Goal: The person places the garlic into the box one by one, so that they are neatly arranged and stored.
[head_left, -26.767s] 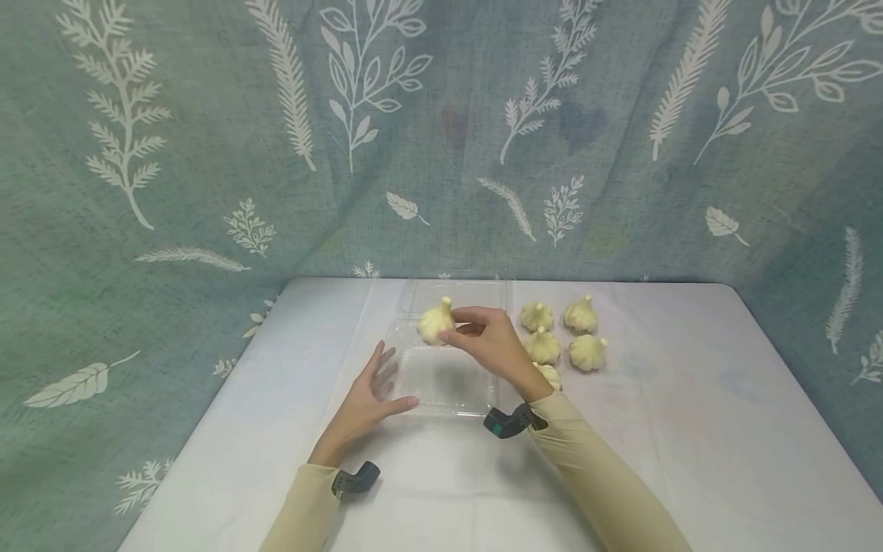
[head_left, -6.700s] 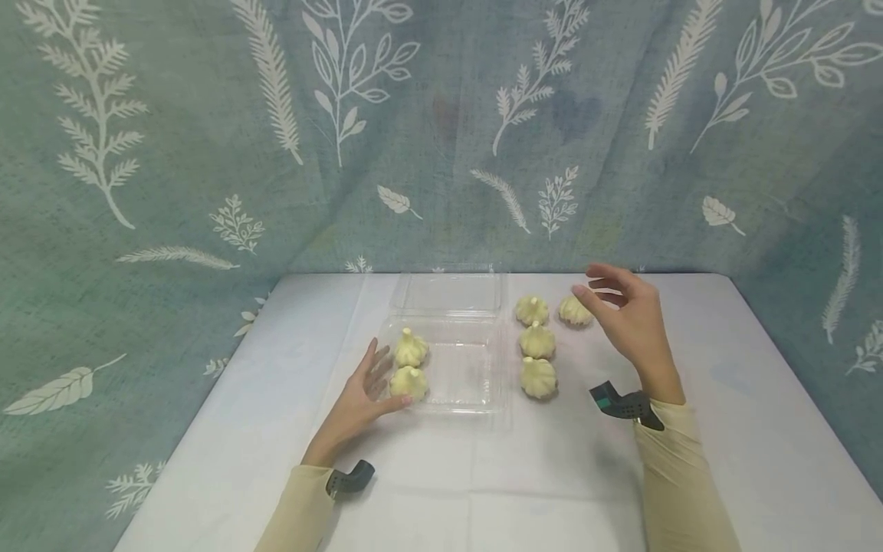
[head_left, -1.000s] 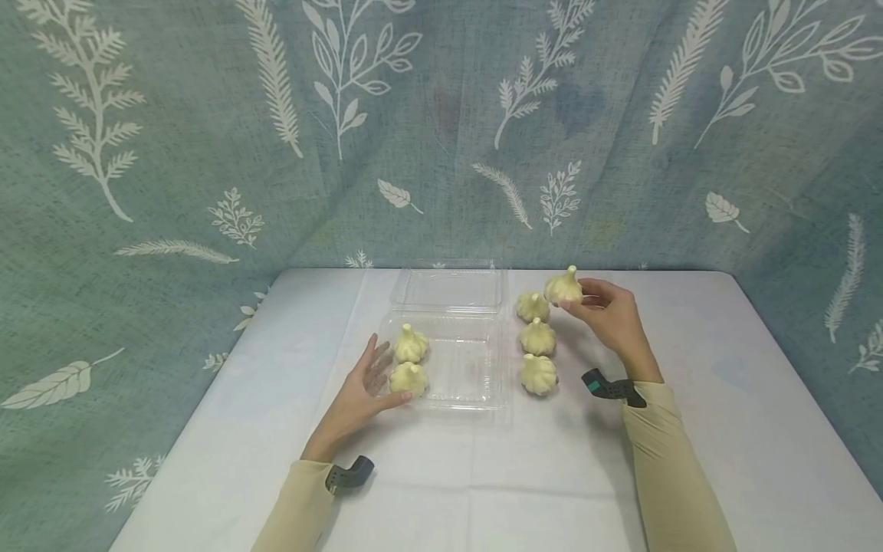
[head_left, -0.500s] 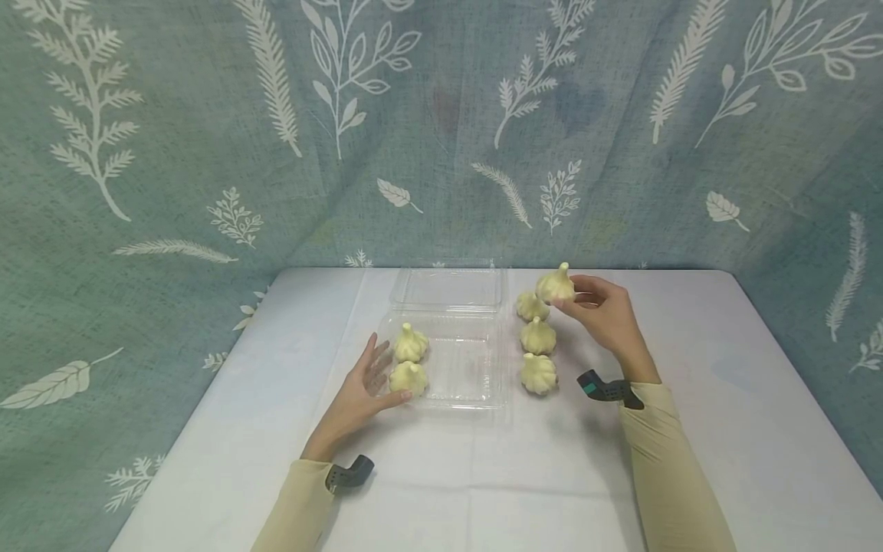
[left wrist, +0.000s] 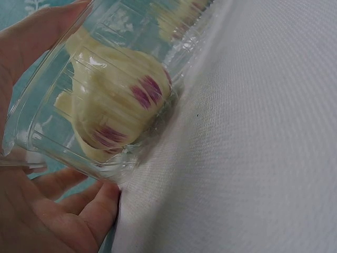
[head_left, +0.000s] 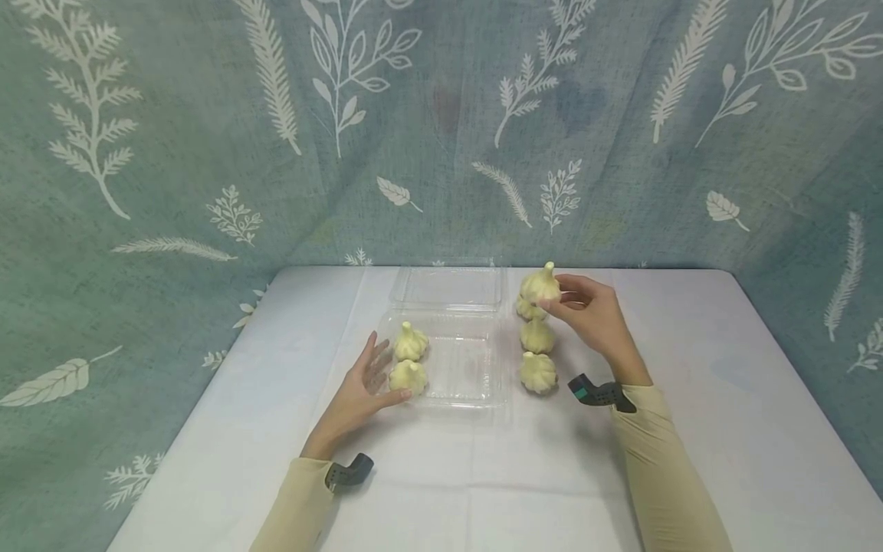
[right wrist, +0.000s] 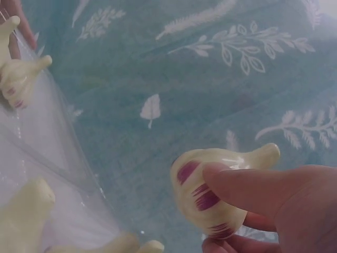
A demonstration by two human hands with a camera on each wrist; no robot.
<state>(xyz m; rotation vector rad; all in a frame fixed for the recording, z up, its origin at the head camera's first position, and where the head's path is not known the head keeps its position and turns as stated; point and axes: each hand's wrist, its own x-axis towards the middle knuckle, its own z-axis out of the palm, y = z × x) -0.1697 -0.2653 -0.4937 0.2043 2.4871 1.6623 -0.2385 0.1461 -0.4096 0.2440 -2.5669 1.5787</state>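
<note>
My right hand (head_left: 586, 310) pinches a cream garlic bulb (head_left: 541, 286) with purple streaks, its stem pointing up, raised over the table. The bulb (right wrist: 208, 192) sits between thumb and fingertips in the right wrist view. My left hand (head_left: 355, 399) holds the left front corner of a clear plastic clamshell container (head_left: 462, 402), thumb at the front and fingers along the left side. Inside, along its left side, stand two garlic bulbs, one behind (head_left: 411, 343) and one in front (head_left: 408, 378). Through the clear wall a bulb (left wrist: 118, 95) shows close to the left hand.
The container's open lid (head_left: 451, 287) lies back toward the curtain (head_left: 441, 153). Three garlic bulbs stand in a column right of the container: the front one (head_left: 538, 373), the middle one (head_left: 537, 337) and the rear one (head_left: 528, 309), partly hidden by the held bulb. White cloth (head_left: 428, 460) covers the table.
Over the last second my right hand has carried the bulb left, now over the rear bulb of the column. Much earlier, the container held no bulbs. My left hand has stayed put.
</note>
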